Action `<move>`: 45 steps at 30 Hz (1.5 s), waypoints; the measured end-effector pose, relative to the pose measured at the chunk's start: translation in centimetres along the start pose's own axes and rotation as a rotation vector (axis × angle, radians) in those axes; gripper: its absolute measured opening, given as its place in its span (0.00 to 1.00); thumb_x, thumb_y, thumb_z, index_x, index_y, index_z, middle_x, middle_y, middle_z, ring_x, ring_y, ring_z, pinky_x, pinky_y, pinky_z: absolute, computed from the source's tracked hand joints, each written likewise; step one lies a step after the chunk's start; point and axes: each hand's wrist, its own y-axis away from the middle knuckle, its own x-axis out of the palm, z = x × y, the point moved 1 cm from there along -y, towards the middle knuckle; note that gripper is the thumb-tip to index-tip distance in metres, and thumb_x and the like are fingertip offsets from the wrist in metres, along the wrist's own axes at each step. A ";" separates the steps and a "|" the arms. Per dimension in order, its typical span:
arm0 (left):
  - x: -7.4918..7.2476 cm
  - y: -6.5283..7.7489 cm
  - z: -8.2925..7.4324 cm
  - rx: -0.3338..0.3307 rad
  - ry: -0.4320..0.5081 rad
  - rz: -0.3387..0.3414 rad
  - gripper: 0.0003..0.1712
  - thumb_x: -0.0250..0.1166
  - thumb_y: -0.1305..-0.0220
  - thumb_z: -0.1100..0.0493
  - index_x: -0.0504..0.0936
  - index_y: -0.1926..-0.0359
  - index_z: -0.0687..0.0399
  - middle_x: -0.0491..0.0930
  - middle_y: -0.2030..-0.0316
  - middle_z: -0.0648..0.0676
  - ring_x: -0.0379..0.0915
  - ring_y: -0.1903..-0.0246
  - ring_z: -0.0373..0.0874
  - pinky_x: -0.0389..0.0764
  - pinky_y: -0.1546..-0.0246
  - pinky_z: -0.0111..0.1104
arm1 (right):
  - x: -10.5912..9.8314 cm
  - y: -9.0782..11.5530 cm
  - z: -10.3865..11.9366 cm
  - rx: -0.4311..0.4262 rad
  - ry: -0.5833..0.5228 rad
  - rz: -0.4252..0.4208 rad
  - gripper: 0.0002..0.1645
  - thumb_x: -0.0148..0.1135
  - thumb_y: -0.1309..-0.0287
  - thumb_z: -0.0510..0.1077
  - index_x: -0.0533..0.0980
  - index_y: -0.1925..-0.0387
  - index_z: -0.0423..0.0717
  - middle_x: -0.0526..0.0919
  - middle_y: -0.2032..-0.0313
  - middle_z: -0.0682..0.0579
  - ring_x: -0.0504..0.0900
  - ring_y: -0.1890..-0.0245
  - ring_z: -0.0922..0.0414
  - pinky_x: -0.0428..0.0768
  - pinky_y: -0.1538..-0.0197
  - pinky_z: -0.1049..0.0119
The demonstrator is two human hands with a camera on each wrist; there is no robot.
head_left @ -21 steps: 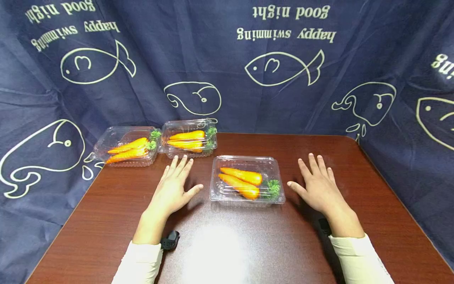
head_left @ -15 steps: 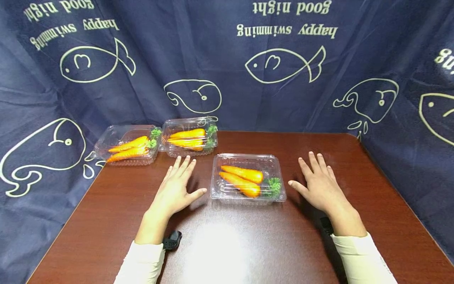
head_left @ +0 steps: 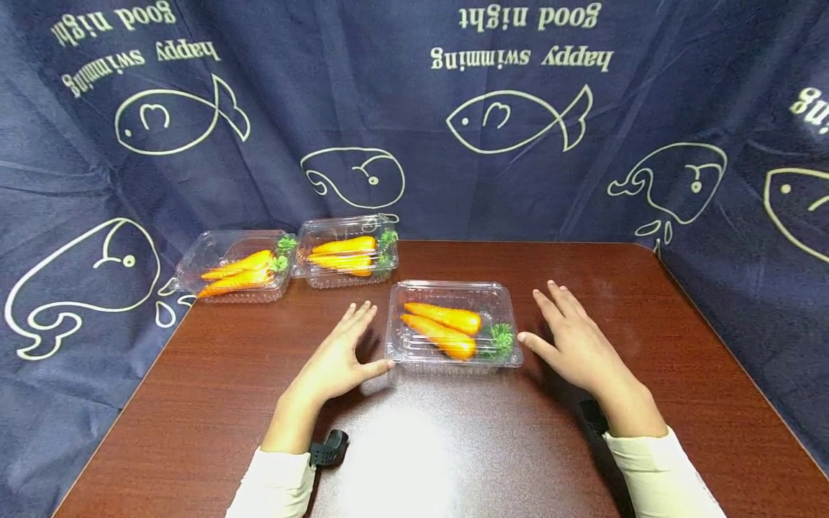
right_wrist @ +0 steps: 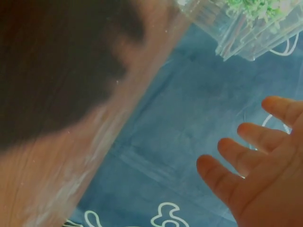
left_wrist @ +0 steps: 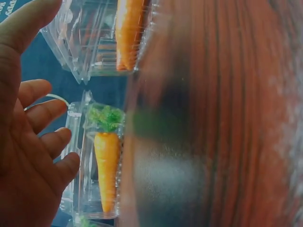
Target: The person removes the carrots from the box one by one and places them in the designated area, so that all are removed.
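Observation:
A clear lidded plastic box (head_left: 414,352) with two carrots (head_left: 447,316) and a green leafy sprig (head_left: 500,339) stands in the middle of the table, between both hands. My left hand (head_left: 330,367) is at its left side, fingers extended, thumb tip by the front left corner. On the other side my right hand (head_left: 579,349) has its fingers spread, the thumb tip close to the box's right edge. Whether either thumb touches the plastic, I cannot tell. In the left wrist view the left palm (left_wrist: 28,184) faces the boxes; neither hand holds anything.
Two more clear boxes of carrots, a left one (head_left: 214,248) and a right one (head_left: 317,230), stand side by side at the back left. A dark blue curtain (head_left: 414,187) hangs behind the brown table (head_left: 194,403). Light glares off the tabletop near the front.
My left hand has moved right, its thumb now beside the middle box's corner. The right hand has shifted slightly left towards the box. The boxes stay in place.

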 end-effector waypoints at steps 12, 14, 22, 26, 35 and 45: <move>0.8 0.0 -0.4 -0.064 0.169 0.068 0.58 0.76 0.47 0.46 0.54 0.24 0.58 0.55 0.26 0.60 0.46 0.26 0.57 0.53 0.31 0.53 | 0.6 0.6 0.7 0.019 -0.277 0.079 0.48 0.68 0.40 0.51 0.58 0.29 0.33 0.57 0.29 0.32 0.56 0.29 0.35 0.58 0.34 0.37; 1.1 0.1 -0.3 -0.088 0.202 0.069 0.58 0.76 0.47 0.46 0.54 0.23 0.58 0.56 0.26 0.60 0.49 0.27 0.57 0.55 0.31 0.53 | 0.8 0.7 0.8 0.039 -0.334 0.090 0.50 0.71 0.43 0.50 0.58 0.29 0.33 0.59 0.30 0.32 0.57 0.30 0.36 0.59 0.34 0.37; 1.7 -0.1 -0.2 -0.119 0.328 0.045 0.56 0.76 0.45 0.51 0.54 0.24 0.63 0.61 0.29 0.62 0.59 0.31 0.59 0.65 0.36 0.51 | 2.0 0.9 0.8 0.149 -0.676 0.161 0.49 0.71 0.44 0.39 0.54 0.29 0.31 0.64 0.34 0.29 0.67 0.36 0.34 0.68 0.40 0.39; 2.2 -0.1 -0.2 -0.132 0.418 0.041 0.54 0.76 0.44 0.54 0.55 0.25 0.64 0.64 0.30 0.62 0.59 0.31 0.57 0.68 0.38 0.50 | 2.8 1.0 0.7 0.177 -0.791 0.213 0.46 0.69 0.42 0.36 0.54 0.30 0.28 0.66 0.36 0.29 0.71 0.39 0.34 0.76 0.43 0.58; 2.7 -0.5 -0.2 -0.149 0.528 0.042 0.49 0.75 0.44 0.58 0.59 0.26 0.62 0.68 0.34 0.63 0.65 0.35 0.56 0.71 0.40 0.51 | 3.4 1.3 0.8 0.210 -0.853 0.205 0.40 0.68 0.42 0.34 0.58 0.33 0.28 0.68 0.39 0.30 0.75 0.44 0.41 0.78 0.53 0.70; 2.9 -0.2 -0.3 -0.163 0.617 0.048 0.49 0.75 0.44 0.62 0.58 0.26 0.62 0.67 0.33 0.64 0.65 0.34 0.56 0.69 0.39 0.50 | 3.5 1.3 0.8 0.219 -0.895 0.187 0.32 0.67 0.43 0.32 0.62 0.42 0.27 0.78 0.50 0.33 0.80 0.52 0.56 0.79 0.57 0.70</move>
